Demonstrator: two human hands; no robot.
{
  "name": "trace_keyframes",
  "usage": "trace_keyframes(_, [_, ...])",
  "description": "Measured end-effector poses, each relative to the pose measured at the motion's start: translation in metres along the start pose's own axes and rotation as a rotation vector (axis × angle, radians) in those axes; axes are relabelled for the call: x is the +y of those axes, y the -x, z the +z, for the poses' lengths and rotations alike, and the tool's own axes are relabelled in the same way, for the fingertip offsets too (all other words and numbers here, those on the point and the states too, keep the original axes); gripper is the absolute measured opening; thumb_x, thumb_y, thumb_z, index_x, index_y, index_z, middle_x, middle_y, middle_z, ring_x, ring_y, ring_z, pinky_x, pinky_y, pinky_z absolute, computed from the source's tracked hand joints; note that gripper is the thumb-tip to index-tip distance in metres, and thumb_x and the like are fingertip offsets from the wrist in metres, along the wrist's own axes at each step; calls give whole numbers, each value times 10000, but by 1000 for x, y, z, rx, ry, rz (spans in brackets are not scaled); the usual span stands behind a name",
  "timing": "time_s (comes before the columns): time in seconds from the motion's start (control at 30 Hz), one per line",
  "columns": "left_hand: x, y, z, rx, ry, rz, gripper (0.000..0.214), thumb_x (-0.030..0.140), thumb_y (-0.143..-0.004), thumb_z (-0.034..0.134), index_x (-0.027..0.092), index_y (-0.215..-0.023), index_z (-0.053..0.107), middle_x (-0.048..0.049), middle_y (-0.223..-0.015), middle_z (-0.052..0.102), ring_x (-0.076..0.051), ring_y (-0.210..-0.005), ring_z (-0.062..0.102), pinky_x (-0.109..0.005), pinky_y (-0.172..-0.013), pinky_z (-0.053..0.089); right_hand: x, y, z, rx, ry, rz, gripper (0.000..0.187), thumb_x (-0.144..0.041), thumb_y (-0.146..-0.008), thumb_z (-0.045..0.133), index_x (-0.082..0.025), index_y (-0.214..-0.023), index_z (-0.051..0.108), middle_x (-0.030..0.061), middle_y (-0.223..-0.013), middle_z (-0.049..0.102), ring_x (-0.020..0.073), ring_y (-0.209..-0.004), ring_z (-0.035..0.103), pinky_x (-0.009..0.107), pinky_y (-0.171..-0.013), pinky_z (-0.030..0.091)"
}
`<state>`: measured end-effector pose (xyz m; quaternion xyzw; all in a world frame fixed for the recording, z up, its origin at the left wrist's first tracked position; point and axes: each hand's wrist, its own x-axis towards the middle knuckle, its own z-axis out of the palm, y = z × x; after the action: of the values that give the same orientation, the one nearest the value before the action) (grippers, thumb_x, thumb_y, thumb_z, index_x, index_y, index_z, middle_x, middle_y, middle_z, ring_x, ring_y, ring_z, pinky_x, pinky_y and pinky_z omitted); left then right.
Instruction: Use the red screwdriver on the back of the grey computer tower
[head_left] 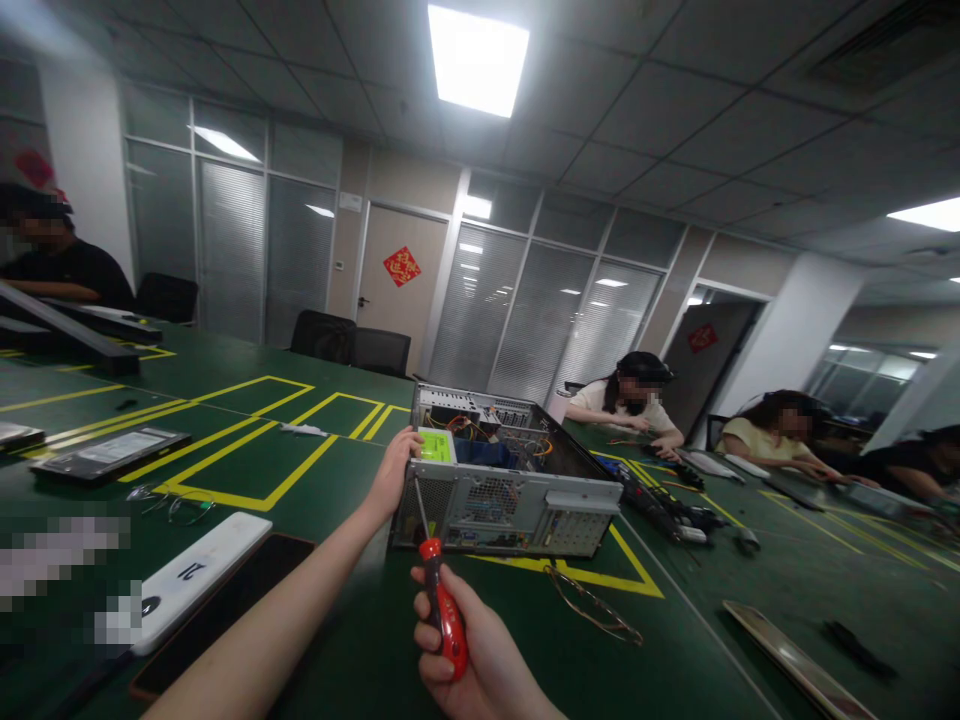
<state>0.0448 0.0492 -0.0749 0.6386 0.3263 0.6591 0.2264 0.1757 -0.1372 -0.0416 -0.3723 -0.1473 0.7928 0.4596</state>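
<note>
An opened desktop computer case (547, 530) lies on the green table, its rear panel facing me and its inside showing from above. Inside its left corner sits a power supply (436, 446) with a bright green label. My left hand (397, 472) grips that corner, fingers over the top edge next to the label. In my right hand (472, 645) is a red and black screwdriver (450, 620), fingers wrapped round its handle. The shaft points up and away to the rear panel near the power supply. Whether the tip touches a screw is too small to tell.
Left on the table (360, 640) lie a hard drive (112, 452), a white power strip (202, 580) and a dark phone (225, 610). Eyeglasses (592, 603) rest right of the case, with another phone (795, 655) beyond. Several people sit around, one person (626, 400) behind cables.
</note>
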Motion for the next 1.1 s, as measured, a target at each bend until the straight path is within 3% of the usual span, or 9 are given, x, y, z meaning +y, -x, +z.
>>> trace_keyframes(0.23, [-1, -1, 1, 11, 1, -15, 369, 380, -939, 271, 209, -727, 520, -81, -1082, 620, -214, -1283, 445, -392, -1138, 310, 3, 2, 0, 21, -13, 19, 291, -321, -956, 422, -88, -998, 591, -3, -572, 564, 46, -389, 418, 123, -338, 193])
trace_keyframes(0.4, [1, -1, 2, 7, -3, -6, 378, 397, -933, 272, 208, -718, 519, -89, -1076, 618, -220, -1269, 458, -397, -1137, 311, 4, 2, -1, 15, 0, 17, 299, -326, -961, 409, -91, -991, 590, -8, -558, 561, 46, -382, 415, 124, -339, 184])
trace_keyframes(0.67, [4, -1, 1, 7, -2, -3, 378, 406, -937, 273, 212, -731, 524, -84, -1056, 618, -217, -1255, 466, -394, -1152, 290, 6, -1, -8, -14, -7, 9, 254, -332, -889, 560, -99, -979, 605, -8, -587, 583, 45, -402, 423, 126, -346, 215])
trace_keyframes(1.1, [9, -1, 1, -5, 15, -23, 390, 428, -935, 266, 212, -716, 505, -80, -1055, 611, -218, -1259, 455, -391, -1151, 285, 6, -6, -14, -44, 22, -20, 355, -368, -734, 740, -115, -952, 619, -7, -617, 580, 48, -446, 445, 128, -363, 204])
